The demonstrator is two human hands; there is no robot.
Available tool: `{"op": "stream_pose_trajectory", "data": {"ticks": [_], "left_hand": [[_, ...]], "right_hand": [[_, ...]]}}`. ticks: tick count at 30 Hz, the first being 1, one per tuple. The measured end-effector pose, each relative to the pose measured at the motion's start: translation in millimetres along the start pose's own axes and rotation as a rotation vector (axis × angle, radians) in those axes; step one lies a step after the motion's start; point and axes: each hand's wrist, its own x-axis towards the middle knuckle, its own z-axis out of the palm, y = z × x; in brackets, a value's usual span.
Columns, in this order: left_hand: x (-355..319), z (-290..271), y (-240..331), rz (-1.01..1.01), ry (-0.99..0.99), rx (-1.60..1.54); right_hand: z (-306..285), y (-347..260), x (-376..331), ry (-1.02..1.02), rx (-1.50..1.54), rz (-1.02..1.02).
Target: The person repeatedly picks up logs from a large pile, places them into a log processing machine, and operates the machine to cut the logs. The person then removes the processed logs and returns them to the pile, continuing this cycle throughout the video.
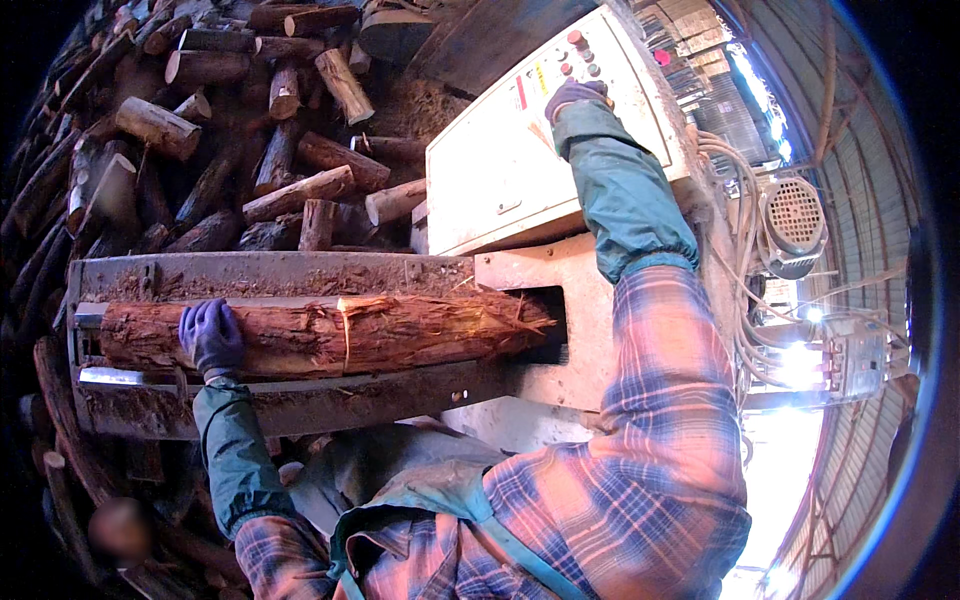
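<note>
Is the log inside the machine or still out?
Mostly out. The log lies along the trough, only its right tip entering the dark opening. The left hand rests on it.

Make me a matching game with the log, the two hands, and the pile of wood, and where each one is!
Things:
1. left hand
2. right hand
3. log
4. pile of wood

Places:
A. lying in the machine's trough, one end at the dark opening
B. stacked behind the machine
C. resting on the log
D. up on the button panel

Pairs: 1-C, 2-D, 3-A, 4-B
</note>
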Motion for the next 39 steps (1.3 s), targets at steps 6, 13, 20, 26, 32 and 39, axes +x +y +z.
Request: {"op": "stream_pose_trajectory", "data": {"ticks": [6, 13, 20, 26, 32, 39], "left_hand": [[3, -3, -2, -0.004, 0.0, -0.001], [-1, 6, -7, -0.003, 0.001, 0.003], [0, 16, 2, 0.019, -0.006, -0.033], [-3, 14, 19, 0.03, 0.062, -0.016], [-4, 20, 58, 0.037, 0.049, -0.089], [-18, 27, 84, 0.05, 0.098, -0.1]], "right_hand": [[-14, -13, -10, -0.245, -0.473, -0.245], [10, -23, 6, -0.045, 0.085, 0.074], [25, -32, 9, 0.052, 0.216, 0.095], [4, -84, -78, -0.281, 0.084, -0.373], [52, -115, -153, -0.327, 0.329, -0.519], [57, -126, -261, -0.406, 0.429, -0.822]]}}
